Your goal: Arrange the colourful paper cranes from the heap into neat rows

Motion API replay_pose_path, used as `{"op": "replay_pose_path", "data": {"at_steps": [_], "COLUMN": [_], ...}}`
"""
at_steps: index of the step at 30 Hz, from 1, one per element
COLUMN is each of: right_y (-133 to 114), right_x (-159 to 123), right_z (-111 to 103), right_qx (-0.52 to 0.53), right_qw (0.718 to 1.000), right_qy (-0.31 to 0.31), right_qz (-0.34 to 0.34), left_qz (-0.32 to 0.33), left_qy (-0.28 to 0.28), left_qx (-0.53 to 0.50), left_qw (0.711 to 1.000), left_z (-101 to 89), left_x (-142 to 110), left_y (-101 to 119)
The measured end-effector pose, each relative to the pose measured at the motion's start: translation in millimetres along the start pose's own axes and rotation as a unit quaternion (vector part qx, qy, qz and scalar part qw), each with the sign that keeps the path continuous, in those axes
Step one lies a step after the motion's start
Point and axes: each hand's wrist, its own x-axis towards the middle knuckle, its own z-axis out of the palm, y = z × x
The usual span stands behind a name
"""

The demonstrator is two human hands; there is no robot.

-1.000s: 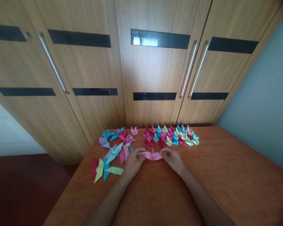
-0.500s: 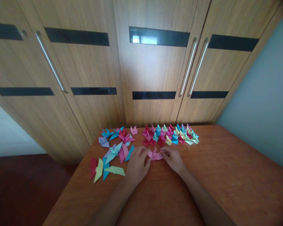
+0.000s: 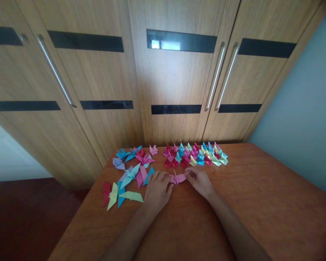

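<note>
A pink folded paper crane [image 3: 178, 178] lies on the wooden table [image 3: 260, 203] between my hands. My left hand [image 3: 157, 192] rests palm down with its fingers stretched forward, fingertips on the crane's left wing. My right hand [image 3: 199, 181] pinches the crane's right wing between thumb and fingers. Left of my left hand lies a loose scatter of flat paper cranes [image 3: 129, 177] in blue, pink, green, red and purple.
A packed row of small folded paper pieces [image 3: 195, 155] in red, blue, yellow and pink stands along the table's far edge. One small pink piece [image 3: 153, 149] sits apart. Wooden wardrobe doors with long metal handles [image 3: 216, 79] rise behind the table.
The crane's wings, stretched wide a second ago, are pulled in closer. My left hand let go of the wing pinch and flattened onto the table at the crane's left side.
</note>
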Motion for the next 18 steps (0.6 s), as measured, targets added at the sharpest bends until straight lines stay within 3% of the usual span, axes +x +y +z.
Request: {"op": "replay_pose_path", "data": {"at_steps": [18], "right_y": [4], "right_x": [1], "right_z": [-1], "right_qx": [0.016], "right_qw": [0.998], "right_qy": [-0.058], "right_qz": [0.017], "left_qz": [-0.028], "left_qy": [0.001], "left_qx": [-0.015], "left_qw": [0.999], "left_z": [9.2], "left_x": [0], "left_y": [-11]}}
